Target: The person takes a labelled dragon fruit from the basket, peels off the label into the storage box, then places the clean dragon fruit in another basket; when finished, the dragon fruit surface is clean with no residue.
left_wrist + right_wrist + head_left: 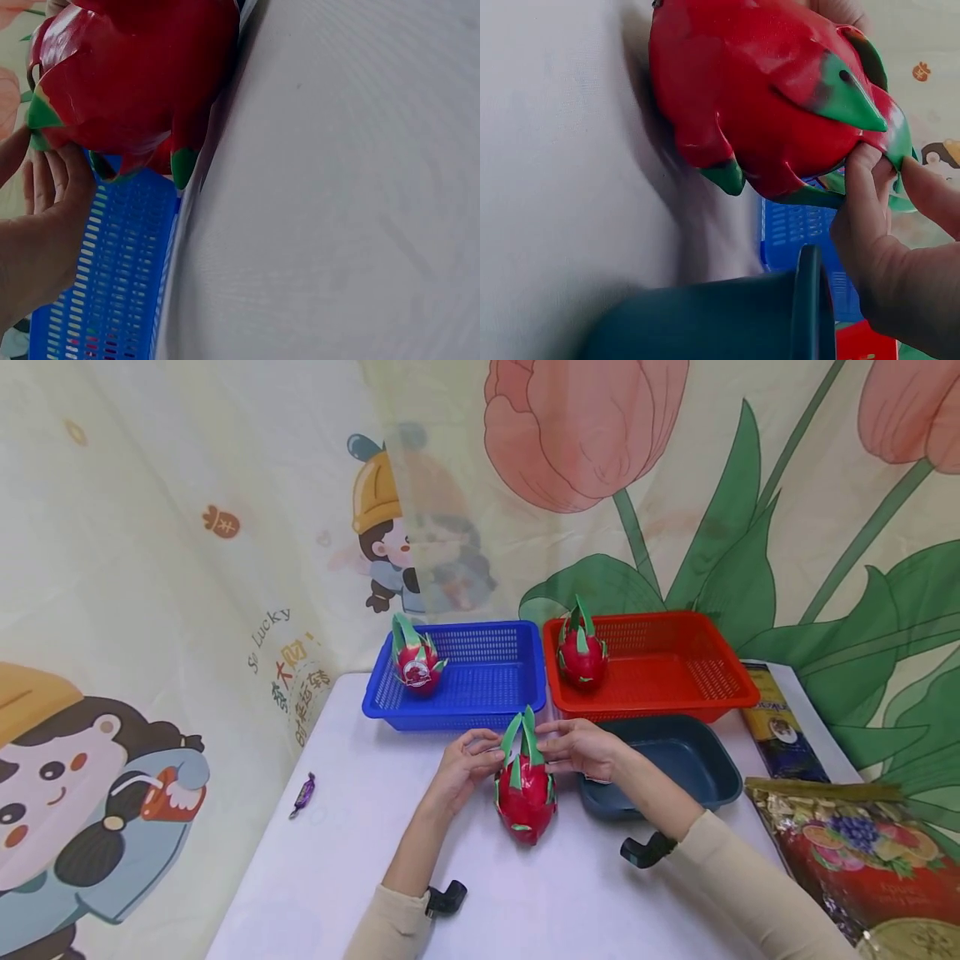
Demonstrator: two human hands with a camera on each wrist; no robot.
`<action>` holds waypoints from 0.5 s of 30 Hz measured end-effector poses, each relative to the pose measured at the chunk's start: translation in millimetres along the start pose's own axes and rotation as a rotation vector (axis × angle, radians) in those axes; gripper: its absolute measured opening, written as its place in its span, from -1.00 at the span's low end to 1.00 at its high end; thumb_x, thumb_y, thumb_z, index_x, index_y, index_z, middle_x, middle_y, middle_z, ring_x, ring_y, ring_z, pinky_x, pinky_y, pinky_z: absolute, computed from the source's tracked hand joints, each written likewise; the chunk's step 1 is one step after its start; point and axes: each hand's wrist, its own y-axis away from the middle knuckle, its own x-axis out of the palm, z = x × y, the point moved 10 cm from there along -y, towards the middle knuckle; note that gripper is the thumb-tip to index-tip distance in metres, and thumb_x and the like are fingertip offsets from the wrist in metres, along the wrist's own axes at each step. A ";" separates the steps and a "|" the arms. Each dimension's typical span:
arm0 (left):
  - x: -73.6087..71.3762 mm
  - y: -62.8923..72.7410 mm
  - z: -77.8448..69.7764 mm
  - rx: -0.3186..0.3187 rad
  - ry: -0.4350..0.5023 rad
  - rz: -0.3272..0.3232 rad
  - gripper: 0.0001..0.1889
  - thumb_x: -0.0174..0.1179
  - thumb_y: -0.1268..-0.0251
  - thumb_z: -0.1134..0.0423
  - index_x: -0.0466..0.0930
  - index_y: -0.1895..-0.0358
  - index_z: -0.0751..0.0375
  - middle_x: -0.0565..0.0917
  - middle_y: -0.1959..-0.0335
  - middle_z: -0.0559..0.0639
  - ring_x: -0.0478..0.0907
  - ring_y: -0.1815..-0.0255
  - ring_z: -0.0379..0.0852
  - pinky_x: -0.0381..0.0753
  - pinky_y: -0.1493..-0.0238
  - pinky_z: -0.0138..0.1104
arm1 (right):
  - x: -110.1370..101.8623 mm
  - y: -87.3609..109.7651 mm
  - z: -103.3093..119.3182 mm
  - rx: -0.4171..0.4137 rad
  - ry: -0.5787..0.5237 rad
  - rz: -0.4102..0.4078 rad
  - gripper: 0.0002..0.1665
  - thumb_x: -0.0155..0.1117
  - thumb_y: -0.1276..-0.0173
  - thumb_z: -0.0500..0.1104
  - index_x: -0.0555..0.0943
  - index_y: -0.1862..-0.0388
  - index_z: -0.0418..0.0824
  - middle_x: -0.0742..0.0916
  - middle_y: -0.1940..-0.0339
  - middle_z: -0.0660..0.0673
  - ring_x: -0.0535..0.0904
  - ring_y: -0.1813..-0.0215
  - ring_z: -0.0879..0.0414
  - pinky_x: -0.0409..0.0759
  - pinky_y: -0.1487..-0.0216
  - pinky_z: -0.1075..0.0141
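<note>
Here we are with both hands on the glossy dragon fruit (pixel 527 797), and it sits right between them, green leaves (pixel 530 745) pointing away from us, red tip towards us! Our left grip (pixel 463 767) is narrow, thumb and fingers holding a green leaf from the left side. On the other flank our right grip (pixel 587 747) pinches leaf as well, thumb set against fingers, and the right wrist view shows it up close. Is the fruit resting on the bench (pixel 337 860) or held just above it? We can't tell.

Beyond the left grip we have the blue basket (pixel 450 723), with a second dragon fruit (pixel 415 656), sticker and all, in its left part. Beyond the right grip, it's the red basket (pixel 660 664), a third dragon fruit (pixel 582 660) also in its left part. Just right of the right grip, partly under that forearm, we spot the dark teal tub (pixel 693 752). Well out left of the left grip, a purple candy (pixel 303 796)! And well right of the right grip, we see a blue-and-yellow packet (pixel 787 735) and, nearer us, a red bag (pixel 862 856) with printed fruit.
</note>
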 end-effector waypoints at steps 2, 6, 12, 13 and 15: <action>-0.6 0.2 -0.1 -0.002 -0.012 -0.001 -0.71 0.28 -0.32 0.55 0.57 -0.05 0.27 0.79 0.11 0.01 0.75 0.17 -0.16 0.79 0.03 -0.29 | 2.6 1.6 0.3 -0.005 -0.002 0.012 -0.41 0.14 -0.59 -0.33 0.29 -0.52 -0.42 0.81 0.05 -0.17 0.78 0.06 -0.01 0.78 -0.05 0.11; -1.7 -0.3 0.5 -0.009 -0.023 0.003 -0.76 0.27 -0.40 0.47 0.58 -0.07 0.27 0.78 0.09 0.01 0.75 0.12 -0.12 0.77 -0.04 -0.22 | 5.5 4.9 1.9 -0.012 0.005 0.016 -0.40 0.15 -0.59 -0.33 0.28 -0.52 -0.44 0.82 0.06 -0.17 0.79 0.06 0.00 0.78 -0.05 0.11; -5.0 -5.5 -0.1 -0.015 0.045 -0.007 -0.91 0.11 -0.60 0.26 0.58 0.03 0.16 0.75 0.06 0.05 0.72 0.01 -0.04 0.75 -0.05 -0.24 | 8.7 11.6 11.2 -0.016 -0.001 -0.005 -0.41 0.19 -0.57 -0.33 0.35 -0.51 -0.42 0.80 -0.05 -0.28 0.81 0.01 -0.07 0.77 -0.08 0.07; -5.3 -6.6 -0.5 -0.015 0.064 -0.009 -0.90 0.09 -0.61 0.24 0.58 0.06 0.15 0.75 0.06 0.05 0.72 0.01 -0.04 0.75 -0.04 -0.25 | 9.9 13.3 14.2 -0.020 0.001 -0.005 -0.40 0.19 -0.57 -0.33 0.35 -0.51 -0.41 0.79 -0.07 -0.28 0.80 0.00 -0.07 0.76 -0.09 0.06; -5.7 -8.4 -0.9 -0.011 0.093 -0.016 -0.86 0.05 -0.62 0.26 0.60 0.10 0.14 0.74 0.10 0.04 0.71 0.04 -0.05 0.75 -0.01 -0.27 | 12.3 17.2 21.2 -0.033 0.013 0.001 -0.39 0.19 -0.57 -0.31 0.34 -0.53 -0.41 0.79 -0.08 -0.26 0.80 -0.03 -0.08 0.75 -0.12 0.05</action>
